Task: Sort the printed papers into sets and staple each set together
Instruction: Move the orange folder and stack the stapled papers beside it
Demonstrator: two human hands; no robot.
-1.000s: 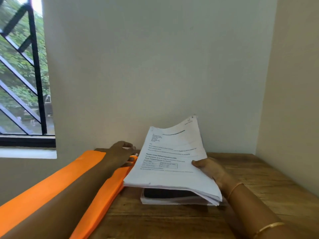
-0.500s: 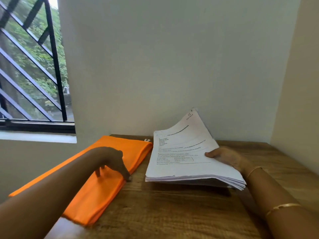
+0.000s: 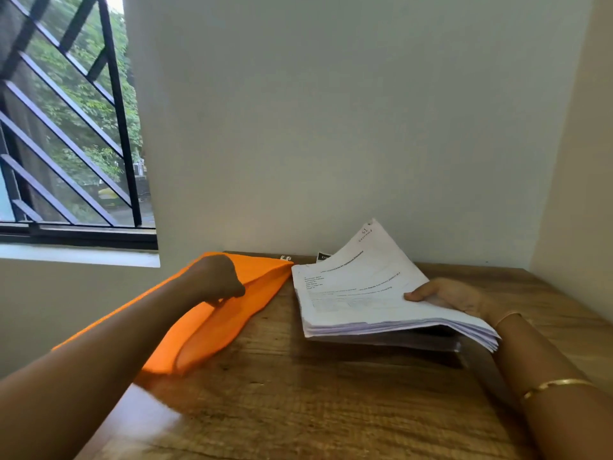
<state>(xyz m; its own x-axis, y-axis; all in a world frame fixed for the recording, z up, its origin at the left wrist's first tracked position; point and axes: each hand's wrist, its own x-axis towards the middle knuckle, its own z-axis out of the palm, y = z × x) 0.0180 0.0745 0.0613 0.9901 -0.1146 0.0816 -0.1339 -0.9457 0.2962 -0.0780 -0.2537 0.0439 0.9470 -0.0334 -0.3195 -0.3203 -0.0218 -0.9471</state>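
A thick stack of printed papers (image 3: 358, 293) lies at the back of the wooden table (image 3: 298, 403), its far right corner curling up against the wall. My right hand (image 3: 447, 295) holds the stack's right edge, thumb on top and fingers underneath. Beneath the stack a dark flat thing (image 3: 428, 341) shows at the front edge. My left hand (image 3: 217, 280) is curled over an orange pouch (image 3: 205, 330) to the left of the papers, and its fingertips pinch the pouch's upper layer.
A small metal piece (image 3: 285, 257) and a dark printed item (image 3: 323, 257) sit at the table's back edge by the wall. Walls close in behind and on the right. A barred window (image 3: 66, 127) is on the left. The orange pouch overhangs the table's left edge.
My left hand drew back from the pouch's far end to its middle and curled tighter. The paper stack sits flatter, still in my right hand. The view turned left.
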